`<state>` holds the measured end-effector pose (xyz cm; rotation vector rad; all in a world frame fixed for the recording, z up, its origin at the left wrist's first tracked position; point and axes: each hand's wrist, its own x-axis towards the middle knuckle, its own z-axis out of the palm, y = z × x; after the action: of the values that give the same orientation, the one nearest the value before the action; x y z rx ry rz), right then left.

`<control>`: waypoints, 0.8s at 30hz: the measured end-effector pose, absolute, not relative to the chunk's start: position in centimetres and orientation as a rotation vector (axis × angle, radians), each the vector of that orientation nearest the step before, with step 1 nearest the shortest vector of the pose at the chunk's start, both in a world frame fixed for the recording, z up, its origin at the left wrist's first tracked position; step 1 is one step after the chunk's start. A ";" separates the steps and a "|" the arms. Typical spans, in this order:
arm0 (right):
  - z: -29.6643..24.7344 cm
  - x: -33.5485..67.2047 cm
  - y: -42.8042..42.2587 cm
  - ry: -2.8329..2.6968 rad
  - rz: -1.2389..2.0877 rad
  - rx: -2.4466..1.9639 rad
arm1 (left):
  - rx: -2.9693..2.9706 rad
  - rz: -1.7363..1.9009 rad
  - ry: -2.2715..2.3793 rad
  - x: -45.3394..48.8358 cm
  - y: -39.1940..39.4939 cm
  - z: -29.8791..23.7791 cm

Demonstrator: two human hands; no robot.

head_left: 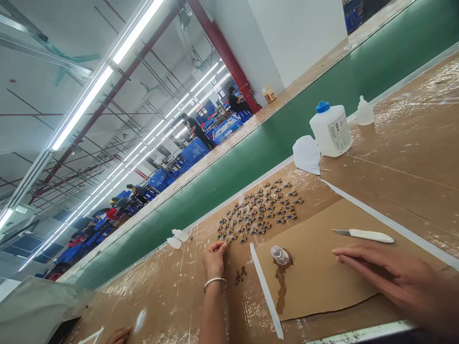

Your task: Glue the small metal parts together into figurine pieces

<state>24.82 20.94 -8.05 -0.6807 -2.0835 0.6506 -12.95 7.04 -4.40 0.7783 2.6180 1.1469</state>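
Note:
My left hand (214, 258), a silver bangle on its wrist, rests on the brown cardboard-covered bench (412, 143). Its fingers are curled together at the near edge of a spread of several small blue-and-brown parts (261, 210); what they pinch is hidden. A few more of these parts (240, 275) lie just right of the wrist. My right hand (394, 277) lies flat, fingers stretched, on a loose cardboard sheet (315, 286), holding nothing. A white-handled knife (366, 234) lies just beyond it. A small clear lump (280, 255) sits in a wet stain between my hands.
A white bottle with a blue cap (332, 129), a small dropper bottle (365, 111) and white paper (306, 154) stand by the green conveyor belt (272, 138). Two small white droppers (178, 237) lie left. Another hand (118, 334) shows bottom left. People work among blue crates (193, 150) beyond.

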 end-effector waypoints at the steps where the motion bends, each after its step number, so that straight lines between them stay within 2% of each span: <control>1: -8.1 24.9 21.0 -2.086 0.650 -0.661 | 0.781 1.132 2.626 -13.0 7.2 -4.4; 9: -8.9 24.9 21.3 -2.075 0.595 -0.643 | 0.902 1.131 2.722 -12.7 6.4 -3.8; 16: -8.6 24.9 21.0 -2.062 0.671 -0.681 | 1.001 1.126 2.808 -11.7 4.4 -4.0; 24: -8.2 25.0 21.0 -2.101 0.672 -0.690 | 1.051 0.984 2.855 -13.3 8.0 -3.4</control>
<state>24.98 21.02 -8.18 -0.6902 -2.1011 0.6717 -13.31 8.03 -3.44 1.0513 2.8554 0.9836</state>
